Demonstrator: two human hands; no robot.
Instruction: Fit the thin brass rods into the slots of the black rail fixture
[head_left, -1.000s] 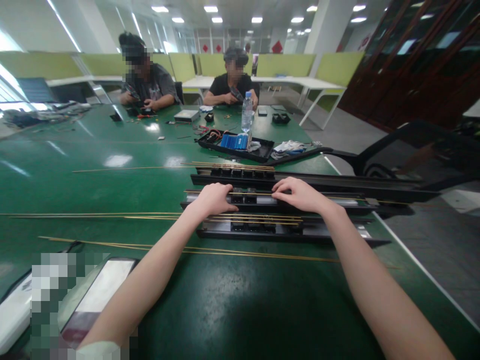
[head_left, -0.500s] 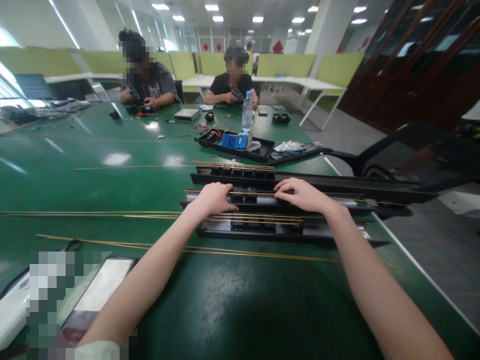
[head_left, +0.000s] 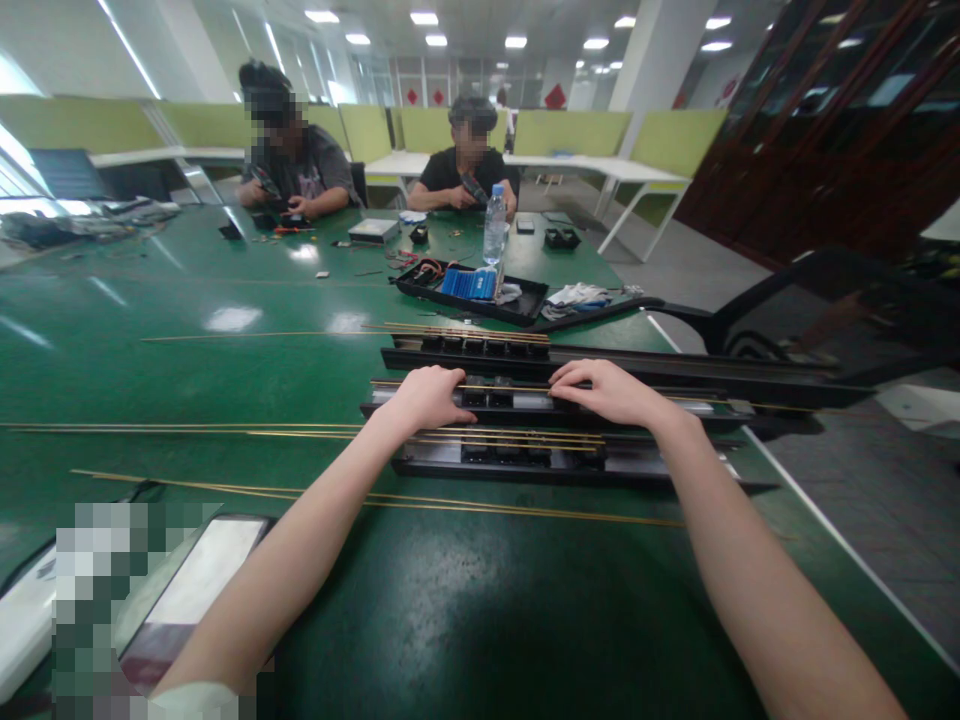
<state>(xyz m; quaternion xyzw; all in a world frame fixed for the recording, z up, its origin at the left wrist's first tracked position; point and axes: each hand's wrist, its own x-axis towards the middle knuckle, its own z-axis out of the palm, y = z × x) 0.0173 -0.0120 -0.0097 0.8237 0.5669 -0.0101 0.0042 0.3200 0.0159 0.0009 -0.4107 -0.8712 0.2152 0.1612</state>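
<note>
Three long black channels lie across the green table (head_left: pixel 450 590). My left hand (head_left: pixel 431 397) is on the middle channel (head_left: pixel 637 412), thumb and fingers apart around its left part, beside small black blocks (head_left: pixel 487 392). My right hand (head_left: pixel 600 387) pinches a thin brass rod (head_left: pixel 525 387) that runs along this channel over the blocks. Nearer to me, the front channel (head_left: pixel 525 472) holds more black blocks with several brass rods over them. The far channel (head_left: pixel 637 365) also carries blocks and rods at its left end.
Loose brass rods (head_left: pixel 487 506) lie in front. Beyond the channels are a black tray (head_left: pixel 525 300) with a blue item, gloves (head_left: pixel 581 298) and a water bottle (head_left: pixel 494 228). Two people sit across the table. A phone (head_left: pixel 202 580) lies front left; a chair (head_left: pixel 817 300) stands right.
My right hand has shifted very slightly to the right and down. My left hand, the rods and the channels look the same.
</note>
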